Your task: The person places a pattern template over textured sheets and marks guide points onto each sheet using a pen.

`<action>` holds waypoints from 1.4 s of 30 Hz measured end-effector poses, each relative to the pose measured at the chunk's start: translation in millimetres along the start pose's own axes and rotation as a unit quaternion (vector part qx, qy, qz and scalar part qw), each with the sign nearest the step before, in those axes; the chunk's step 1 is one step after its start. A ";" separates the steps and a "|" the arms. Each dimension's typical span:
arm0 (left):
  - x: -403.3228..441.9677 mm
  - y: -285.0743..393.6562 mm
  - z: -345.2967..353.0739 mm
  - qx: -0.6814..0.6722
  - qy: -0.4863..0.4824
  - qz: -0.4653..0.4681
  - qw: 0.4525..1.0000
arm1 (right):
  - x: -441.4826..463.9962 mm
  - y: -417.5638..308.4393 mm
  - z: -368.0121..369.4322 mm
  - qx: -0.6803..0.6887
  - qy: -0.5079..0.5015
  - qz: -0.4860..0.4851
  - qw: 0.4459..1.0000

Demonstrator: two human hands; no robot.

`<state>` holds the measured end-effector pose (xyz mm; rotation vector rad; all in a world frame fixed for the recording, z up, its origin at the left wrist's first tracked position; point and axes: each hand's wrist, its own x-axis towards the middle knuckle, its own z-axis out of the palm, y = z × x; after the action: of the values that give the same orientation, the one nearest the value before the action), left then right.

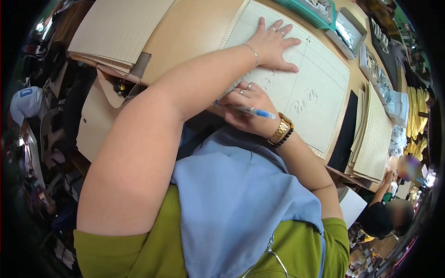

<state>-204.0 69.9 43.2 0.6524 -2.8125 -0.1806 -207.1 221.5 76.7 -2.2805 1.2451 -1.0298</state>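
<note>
Your right hand (256, 98): closed round pen (259, 112) (likely light, rigid; hold mid-length) | Your left hand (274, 46): spread, empty, on card (325, 81)

A teal basket (308, 16) stands beside an open pale box (336, 42), with yellow fabric (417, 111) farther right.

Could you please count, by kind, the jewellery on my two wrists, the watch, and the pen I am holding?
Bracelets: 2 (silver chain, black beads)
Gold watch: 1
Pen: 1, in the right hand
Total: 4
</note>
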 end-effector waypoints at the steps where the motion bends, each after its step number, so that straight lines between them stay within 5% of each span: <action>1: 0.3 0.3 -0.4 0.000 -0.002 -0.001 1.000 | -0.8 -1.3 -3.9 0.000 -0.005 0.005 1.000; 5: 1.5 0.6 -1.7 0.011 -0.014 -0.006 1.000 | -16.8 -0.6 -19.3 -0.010 -0.046 0.065 0.997; 14: 1.5 1.1 -4.4 0.007 -0.023 -0.013 1.000 | -3.6 -5.6 -3.6 -0.007 -0.023 0.023 0.999; 27: 4.5 2.9 -2.4 0.050 -0.024 -0.008 0.998 | -191.6 -39.9 -117.8 -0.080 0.223 0.344 0.908; 42: 6.8 -1.1 0.4 0.041 -0.021 -0.002 0.999 | -212.7 -49.4 -122.5 -0.162 0.208 0.321 0.910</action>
<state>-209.6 65.9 44.1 0.6801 -2.8714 -0.0794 -343.2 430.7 97.2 -1.6500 2.2862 -1.1274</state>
